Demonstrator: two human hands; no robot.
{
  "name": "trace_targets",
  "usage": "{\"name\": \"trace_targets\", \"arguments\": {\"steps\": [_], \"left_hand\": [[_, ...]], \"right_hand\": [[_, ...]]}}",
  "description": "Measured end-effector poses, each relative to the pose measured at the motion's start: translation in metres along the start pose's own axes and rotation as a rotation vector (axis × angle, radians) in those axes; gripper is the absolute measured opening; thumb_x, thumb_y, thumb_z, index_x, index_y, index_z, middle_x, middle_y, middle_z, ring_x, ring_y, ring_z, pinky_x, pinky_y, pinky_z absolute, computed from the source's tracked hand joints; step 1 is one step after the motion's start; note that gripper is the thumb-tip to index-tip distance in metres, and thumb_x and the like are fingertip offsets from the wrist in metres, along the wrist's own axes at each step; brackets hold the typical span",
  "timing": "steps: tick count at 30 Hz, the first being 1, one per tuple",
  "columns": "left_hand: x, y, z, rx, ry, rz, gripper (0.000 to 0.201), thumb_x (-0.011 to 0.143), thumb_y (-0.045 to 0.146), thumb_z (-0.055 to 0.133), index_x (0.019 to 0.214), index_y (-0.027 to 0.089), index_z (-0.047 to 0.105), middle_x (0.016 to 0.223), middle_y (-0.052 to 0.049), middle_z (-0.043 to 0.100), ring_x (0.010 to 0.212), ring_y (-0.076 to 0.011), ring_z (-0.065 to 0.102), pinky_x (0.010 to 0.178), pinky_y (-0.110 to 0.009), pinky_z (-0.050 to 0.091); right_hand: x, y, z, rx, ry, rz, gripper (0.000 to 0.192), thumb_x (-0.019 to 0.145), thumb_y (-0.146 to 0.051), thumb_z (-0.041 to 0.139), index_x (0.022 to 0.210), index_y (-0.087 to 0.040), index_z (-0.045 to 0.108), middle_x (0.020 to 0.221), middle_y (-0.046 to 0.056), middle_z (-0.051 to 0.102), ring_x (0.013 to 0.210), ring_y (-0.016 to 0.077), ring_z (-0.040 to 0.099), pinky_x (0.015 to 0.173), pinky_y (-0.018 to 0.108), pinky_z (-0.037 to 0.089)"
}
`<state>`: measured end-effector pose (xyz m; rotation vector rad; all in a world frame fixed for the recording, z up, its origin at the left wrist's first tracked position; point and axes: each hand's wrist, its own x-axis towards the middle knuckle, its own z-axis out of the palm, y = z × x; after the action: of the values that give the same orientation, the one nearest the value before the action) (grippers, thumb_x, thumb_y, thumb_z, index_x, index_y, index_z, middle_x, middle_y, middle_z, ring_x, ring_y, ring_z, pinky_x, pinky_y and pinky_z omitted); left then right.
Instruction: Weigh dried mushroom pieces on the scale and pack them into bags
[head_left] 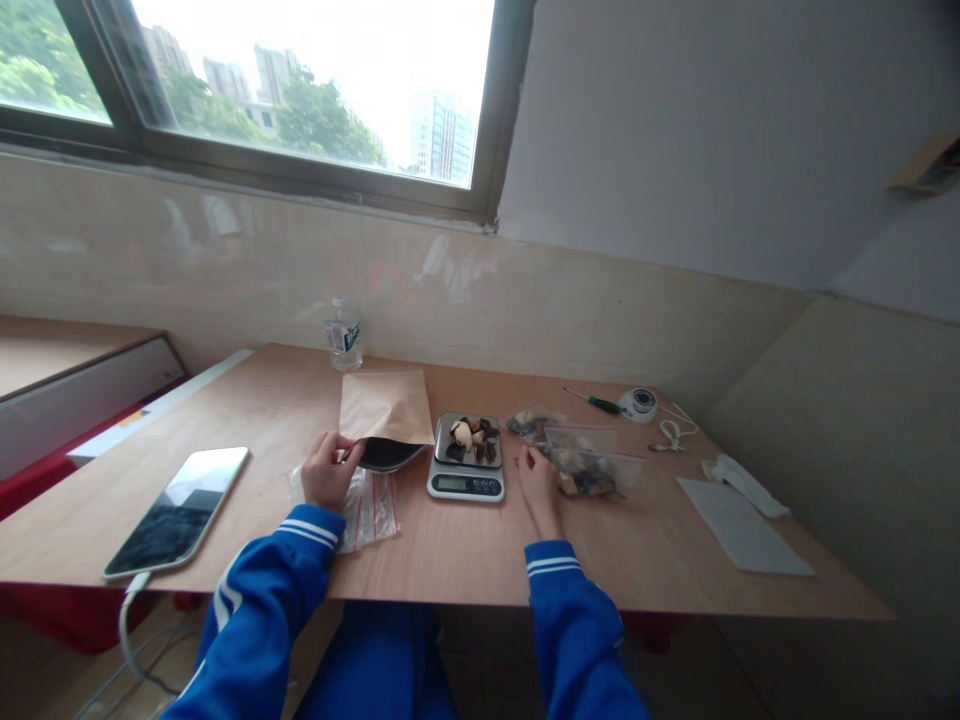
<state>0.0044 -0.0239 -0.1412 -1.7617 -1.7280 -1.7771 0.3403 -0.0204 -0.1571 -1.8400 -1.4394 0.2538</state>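
Note:
My left hand (328, 468) pinches the open edge of a brown kraft paper pouch (386, 405), whose dark inside shows at the mouth. Under that wrist lie clear zip bags (375, 515) with red strips. Right of the pouch stands a small digital kitchen scale (466, 487). On its metal plate rest several dark and cream pieces (472, 438), perhaps dried mushrooms. My right hand (538, 485) is on the scale's right side, fingers curled together; whether anything is in them is hidden. Beside it lie clear zip bags (589, 470) of similar pieces.
A phone (176, 515) on a white cable lies at the left. A clear bottle (344, 338) stands by the wall. Toward the back right are a green-handled screwdriver (604, 405) and a white dome camera (640, 404) with its cord. A white sheet (742, 525) and cloth (746, 485) lie far right.

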Motion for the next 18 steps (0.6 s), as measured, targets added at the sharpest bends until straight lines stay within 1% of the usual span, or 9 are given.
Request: {"name": "trace_targets", "arguments": {"steps": [7, 9, 10, 12, 13, 14, 15, 16, 18], "left_hand": [[0.0, 0.0, 0.0, 0.004, 0.001, 0.006, 0.021, 0.075, 0.033, 0.063, 0.064, 0.019, 0.053, 0.065, 0.003, 0.051, 0.052, -0.0086, 0.044, 0.051, -0.021, 0.037], [-0.001, 0.0, 0.0, 0.01, -0.002, -0.003, 0.021, 0.075, 0.033, 0.063, 0.063, 0.019, 0.053, 0.065, 0.003, 0.052, 0.052, -0.0085, 0.043, 0.051, -0.022, 0.037], [-0.001, 0.001, 0.0, 0.013, -0.003, -0.008, 0.021, 0.075, 0.033, 0.063, 0.063, 0.019, 0.053, 0.065, 0.003, 0.052, 0.051, -0.0084, 0.043, 0.051, -0.022, 0.037], [-0.001, 0.001, 0.0, 0.014, -0.01, -0.015, 0.021, 0.075, 0.033, 0.063, 0.063, 0.019, 0.053, 0.065, 0.003, 0.052, 0.051, -0.0084, 0.043, 0.051, -0.022, 0.036], [0.0, 0.001, 0.0, 0.014, -0.016, -0.016, 0.022, 0.075, 0.033, 0.063, 0.063, 0.019, 0.052, 0.065, 0.003, 0.052, 0.051, -0.0084, 0.043, 0.051, -0.022, 0.036], [0.0, 0.0, 0.001, 0.014, -0.021, -0.017, 0.022, 0.075, 0.033, 0.063, 0.063, 0.019, 0.052, 0.065, 0.003, 0.052, 0.051, -0.0084, 0.043, 0.051, -0.022, 0.036], [0.0, 0.0, 0.001, 0.014, -0.026, -0.017, 0.022, 0.075, 0.033, 0.063, 0.062, 0.019, 0.052, 0.065, 0.003, 0.052, 0.051, -0.0083, 0.043, 0.05, -0.022, 0.036], [0.0, 0.0, 0.001, 0.015, -0.031, -0.017, 0.022, 0.075, 0.033, 0.063, 0.062, 0.019, 0.052, 0.065, 0.003, 0.052, 0.051, -0.0083, 0.043, 0.05, -0.022, 0.035], [0.0, 0.0, 0.001, 0.014, -0.03, -0.014, 0.023, 0.075, 0.033, 0.063, 0.062, 0.019, 0.051, 0.065, 0.003, 0.051, 0.051, -0.0083, 0.042, 0.051, -0.022, 0.036]], "right_hand": [[0.001, 0.001, 0.0, 0.03, 0.002, -0.024, 0.04, 0.09, -0.035, 0.034, 0.078, -0.015, 0.066, 0.076, 0.011, 0.07, 0.068, 0.0185, 0.061, 0.064, 0.025, 0.041], [0.0, 0.0, -0.003, 0.042, 0.054, -0.081, 0.039, 0.091, -0.034, 0.033, 0.075, -0.016, 0.064, 0.074, 0.01, 0.068, 0.067, 0.0181, 0.059, 0.064, 0.026, 0.041], [-0.002, -0.003, -0.004, 0.036, 0.115, -0.129, 0.039, 0.091, -0.033, 0.033, 0.074, -0.016, 0.063, 0.074, 0.01, 0.066, 0.068, 0.0182, 0.058, 0.065, 0.027, 0.042], [-0.012, -0.013, -0.007, 0.007, 0.265, -0.268, 0.038, 0.092, -0.031, 0.032, 0.073, -0.016, 0.061, 0.076, 0.009, 0.064, 0.072, 0.0189, 0.057, 0.069, 0.03, 0.043], [-0.02, -0.021, -0.008, -0.004, 0.324, -0.36, 0.036, 0.092, -0.03, 0.033, 0.073, -0.017, 0.061, 0.076, 0.009, 0.062, 0.074, 0.0191, 0.056, 0.072, 0.031, 0.044], [-0.03, -0.031, -0.007, -0.007, 0.351, -0.462, 0.034, 0.092, -0.028, 0.034, 0.073, -0.017, 0.06, 0.076, 0.008, 0.061, 0.075, 0.019, 0.056, 0.074, 0.031, 0.044], [-0.042, -0.043, -0.003, 0.011, 0.336, -0.577, 0.032, 0.092, -0.025, 0.035, 0.073, -0.018, 0.06, 0.074, 0.007, 0.061, 0.075, 0.0184, 0.055, 0.074, 0.031, 0.045], [-0.054, -0.058, 0.002, 0.039, 0.282, -0.707, 0.029, 0.092, -0.023, 0.037, 0.075, -0.018, 0.06, 0.075, 0.007, 0.061, 0.076, 0.0177, 0.056, 0.074, 0.03, 0.047], [-0.079, -0.09, 0.018, 0.106, 0.132, -0.887, 0.025, 0.09, -0.017, 0.038, 0.085, -0.018, 0.062, 0.082, 0.007, 0.064, 0.084, 0.0172, 0.058, 0.077, 0.029, 0.049]]}}
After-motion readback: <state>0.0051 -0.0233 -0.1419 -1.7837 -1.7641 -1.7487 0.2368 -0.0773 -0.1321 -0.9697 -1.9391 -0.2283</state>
